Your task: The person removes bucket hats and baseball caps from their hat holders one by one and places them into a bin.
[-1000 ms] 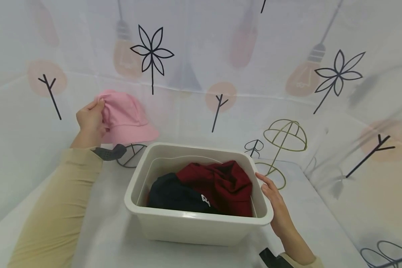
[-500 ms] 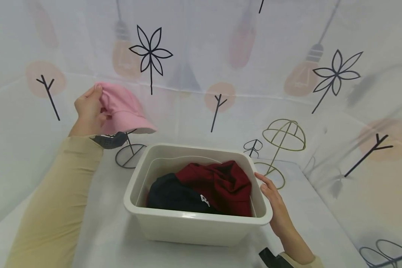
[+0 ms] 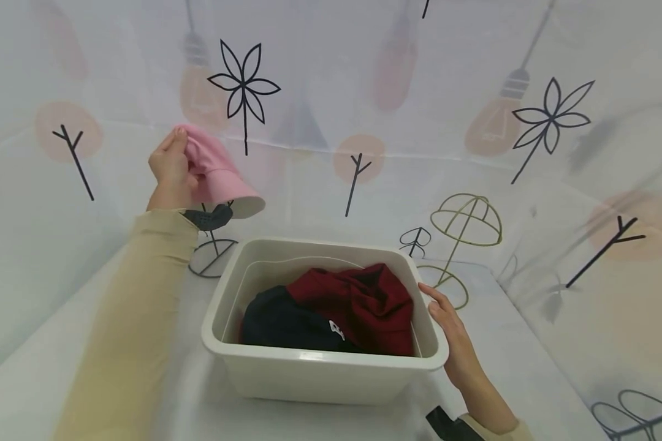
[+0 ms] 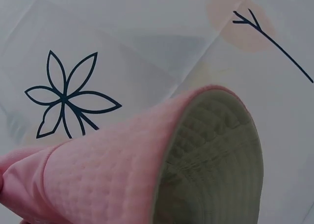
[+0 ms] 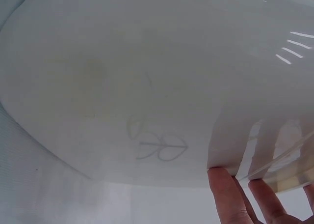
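My left hand (image 3: 171, 166) pinches the crown of a pink bucket hat (image 3: 215, 171) at upper left in the head view. The hat hangs tilted, its brim to the right; the left wrist view shows the pink outside (image 4: 108, 170) and grey-green stitched lining (image 4: 221, 150). Below and behind it stands a dark wire hat stand (image 3: 216, 248), partly covered by the wrist strap. A white plastic bin (image 3: 320, 376) holds a dark navy cap (image 3: 289, 321) with a white mark and a crumpled dark red cloth item (image 3: 364, 300). My right hand (image 3: 458, 343) rests its extended fingers (image 5: 228, 194) against the bin's right side.
A yellow-green wire hat stand (image 3: 477, 245) stands behind the bin's right corner. White cloth with printed flowers, twigs and bulbs (image 3: 303, 184) hangs behind and along the sides. The bin sits on a white tabletop (image 3: 529, 380).
My left hand has lifted the pink bucket hat and shifted it slightly right, tilting it so its lining shows. More of the dark stand is uncovered. My right hand stays at the bin.
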Demonstrator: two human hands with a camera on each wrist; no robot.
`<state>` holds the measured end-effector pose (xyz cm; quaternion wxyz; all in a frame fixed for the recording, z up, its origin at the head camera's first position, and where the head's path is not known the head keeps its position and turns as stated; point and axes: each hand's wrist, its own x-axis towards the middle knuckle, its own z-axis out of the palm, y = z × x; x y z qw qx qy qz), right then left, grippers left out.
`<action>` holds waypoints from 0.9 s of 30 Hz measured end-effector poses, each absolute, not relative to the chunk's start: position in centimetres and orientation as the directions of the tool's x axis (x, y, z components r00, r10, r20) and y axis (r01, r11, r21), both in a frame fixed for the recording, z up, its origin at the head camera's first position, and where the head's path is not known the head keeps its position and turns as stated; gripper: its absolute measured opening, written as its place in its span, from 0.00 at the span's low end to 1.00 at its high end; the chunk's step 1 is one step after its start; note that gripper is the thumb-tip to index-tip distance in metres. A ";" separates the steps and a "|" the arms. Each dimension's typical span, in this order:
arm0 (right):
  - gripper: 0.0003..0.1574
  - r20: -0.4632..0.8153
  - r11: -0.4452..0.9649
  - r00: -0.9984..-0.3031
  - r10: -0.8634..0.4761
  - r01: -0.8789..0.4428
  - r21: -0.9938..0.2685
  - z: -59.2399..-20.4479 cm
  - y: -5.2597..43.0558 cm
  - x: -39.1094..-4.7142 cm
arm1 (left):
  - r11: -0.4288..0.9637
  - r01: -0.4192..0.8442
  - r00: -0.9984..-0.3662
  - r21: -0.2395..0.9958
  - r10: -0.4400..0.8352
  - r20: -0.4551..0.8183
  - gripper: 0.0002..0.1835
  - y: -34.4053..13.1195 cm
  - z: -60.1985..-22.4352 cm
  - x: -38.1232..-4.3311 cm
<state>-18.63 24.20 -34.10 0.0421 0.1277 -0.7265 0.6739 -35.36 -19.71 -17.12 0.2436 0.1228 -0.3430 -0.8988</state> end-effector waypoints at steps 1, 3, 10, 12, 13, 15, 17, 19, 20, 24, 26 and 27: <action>0.26 0.233 0.058 -0.964 -0.129 -0.242 -0.968 -34.1 24.2 -18.7 | -0.653 0.353 -0.854 0.670 -0.518 -0.055 0.20 -19.6 -17.1 -35.5; 0.26 0.233 0.051 -0.963 -0.132 -0.242 -0.969 -34.1 24.1 -18.7 | -0.668 0.357 -0.856 0.653 -0.514 -0.059 0.20 -19.6 -17.1 -35.7; 0.26 0.244 0.069 -0.959 -0.144 -0.256 -0.964 -34.2 23.9 -18.6 | -0.630 0.482 -0.824 0.609 -0.561 0.072 0.20 -19.3 -16.8 -35.8; 0.26 0.247 0.071 -0.959 -0.137 -0.258 -0.963 -34.2 23.9 -18.7 | -0.597 0.518 -0.817 0.613 -0.557 0.148 0.20 -19.1 -16.2 -35.7; 0.26 0.249 0.075 -0.959 -0.133 -0.260 -0.963 -34.1 23.9 -18.7 | -0.595 0.524 -0.820 0.610 -0.546 0.173 0.20 -19.0 -15.9 -35.6; 0.26 0.252 0.083 -0.959 -0.127 -0.263 -0.961 -34.1 23.9 -18.7 | -0.601 0.508 -0.835 0.617 -0.519 0.182 0.20 -18.9 -15.2 -35.2; 0.26 0.254 0.089 -0.959 -0.127 -0.266 -0.960 -34.1 23.9 -18.8 | -0.619 0.488 -0.850 0.615 -0.498 0.173 0.18 -18.7 -14.6 -34.8; 0.26 0.254 0.097 -0.959 -0.125 -0.267 -0.959 -34.1 23.9 -18.8 | -0.637 0.467 -0.864 0.614 -0.476 0.162 0.17 -18.6 -14.0 -34.4; 0.26 0.253 0.096 -0.959 -0.125 -0.265 -0.959 -34.1 23.9 -18.7 | -0.642 0.453 -0.872 0.618 -0.463 0.159 0.16 -18.5 -13.8 -34.2; 0.26 0.250 0.096 -0.960 -0.126 -0.263 -0.960 -34.2 24.1 -18.8 | -0.682 0.384 -0.911 0.622 -0.391 0.133 0.16 -18.4 -12.7 -33.3; 0.26 0.249 0.090 -0.960 -0.125 -0.261 -0.961 -34.2 24.1 -18.8 | -0.701 0.334 -0.931 0.630 -0.351 0.102 0.15 -18.4 -12.3 -32.8; 0.26 0.249 0.087 -0.960 -0.124 -0.261 -0.962 -34.2 24.2 -18.8 | -0.707 0.313 -0.938 0.634 -0.335 0.089 0.15 -18.3 -12.0 -32.6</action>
